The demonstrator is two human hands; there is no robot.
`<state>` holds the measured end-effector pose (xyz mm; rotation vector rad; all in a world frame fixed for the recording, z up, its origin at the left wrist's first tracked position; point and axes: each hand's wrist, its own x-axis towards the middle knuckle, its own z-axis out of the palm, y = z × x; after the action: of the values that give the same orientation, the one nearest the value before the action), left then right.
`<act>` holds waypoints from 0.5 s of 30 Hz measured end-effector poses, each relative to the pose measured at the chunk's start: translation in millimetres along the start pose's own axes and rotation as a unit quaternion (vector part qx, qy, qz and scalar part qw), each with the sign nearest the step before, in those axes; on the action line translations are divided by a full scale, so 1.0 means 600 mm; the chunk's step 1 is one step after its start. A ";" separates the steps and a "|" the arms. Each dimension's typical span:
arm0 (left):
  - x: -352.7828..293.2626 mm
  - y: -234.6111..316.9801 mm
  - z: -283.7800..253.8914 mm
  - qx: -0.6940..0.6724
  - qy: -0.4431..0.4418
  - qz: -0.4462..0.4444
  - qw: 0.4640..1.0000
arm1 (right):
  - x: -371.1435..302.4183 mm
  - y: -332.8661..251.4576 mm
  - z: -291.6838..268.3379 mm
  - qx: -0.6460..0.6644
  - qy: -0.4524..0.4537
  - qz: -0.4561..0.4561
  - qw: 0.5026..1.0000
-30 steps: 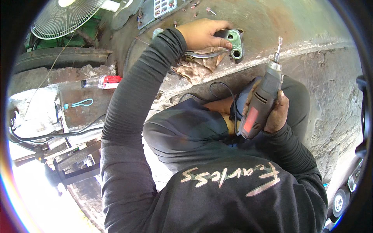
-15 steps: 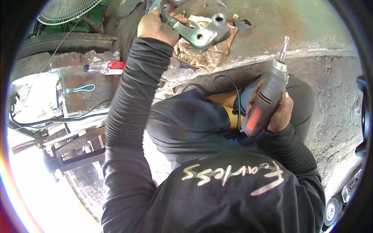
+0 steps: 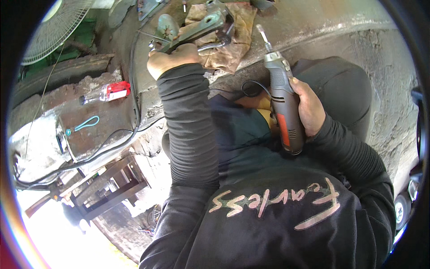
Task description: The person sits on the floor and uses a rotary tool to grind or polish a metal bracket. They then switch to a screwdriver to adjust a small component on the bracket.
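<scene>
My left hand point(image 3: 175, 58) is closed around one end of a long grey-green metal arm point(image 3: 197, 29). The arm slants up to the right, and its far end is over a crumpled brown cloth point(image 3: 237, 50). A curved shiny metal piece shows beside it on the cloth, and I cannot tell whether it belongs to the same part. In my right hand point(image 3: 311, 108) is a dark grey rotary tool point(image 3: 281, 83) with an orange-red panel. Its slim bit points up and slightly left, apart from the metal arm. Part of my right fingers is hidden behind the tool.
A cord point(image 3: 251, 85) runs from near the tool. Toward the left lie a red-and-clear bottle point(image 3: 109, 93), a light blue loop point(image 3: 87, 124) and black cables point(image 3: 134, 105). A fan point(image 3: 58, 33) stands at the upper left. My bent knee point(image 3: 340, 85) is beside the tool.
The metal arm has turned in my left hand, its far end now pointing up to the right. My right hand has shifted left, and the rotary tool now leans left instead of right.
</scene>
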<state>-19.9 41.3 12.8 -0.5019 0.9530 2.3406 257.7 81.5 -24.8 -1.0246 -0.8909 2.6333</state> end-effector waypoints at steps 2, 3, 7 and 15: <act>0.005 -0.003 0.008 0.076 0.004 0.050 0.996 | 0.003 -0.001 0.000 -0.021 0.008 0.010 1.000; 0.003 -0.002 0.012 0.008 -0.023 0.030 0.999 | 0.004 -0.002 0.000 -0.014 -0.005 0.013 1.000; -0.012 0.009 0.025 -0.055 -0.024 -0.051 0.997 | 0.006 -0.008 0.002 -0.012 -0.003 0.039 0.999; -0.010 0.018 -0.004 0.034 -0.127 -0.033 0.991 | 0.000 -0.033 0.000 -0.084 -0.062 0.007 0.995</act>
<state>-21.5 31.2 20.1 -0.1984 0.8787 2.2391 256.7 97.4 -13.0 -0.9133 -1.1525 2.6958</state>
